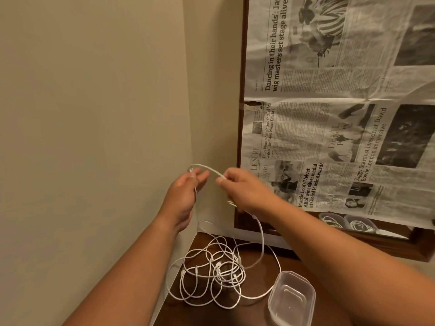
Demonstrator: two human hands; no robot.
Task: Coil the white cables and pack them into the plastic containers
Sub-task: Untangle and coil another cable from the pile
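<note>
White cable (208,168) makes a short arc between our two raised hands. The fingers (202,175) of the left hand (184,191) pinch it close to its end, where a small plug seems to stick out, and the right hand (243,190) pinches it between thumb and fingers a little further along. From the right hand the cable drops down to the worktop (313,267). We judge that the coiling of this cable is only at its beginning, because no loop is formed yet. Below the hands lies a heap of cables (211,275), all loose and crossing one another, so most of the work is left. An empty container (292,300) stands just beside the heap, on its right, with one strand curving against its wall. Under the newspaper (329,114) a narrow strip, probably a mirror, shows two more containers (346,223), each with a white coil inside, so we think some packing is done already. The place is a tight corner: the wall (94,114) is close on the left, the dark wooden frame (242,137) stands behind, and the heap reaches almost to the left edge of the worktop. Free room for moving is mainly in the air above the heap and toward us.
</note>
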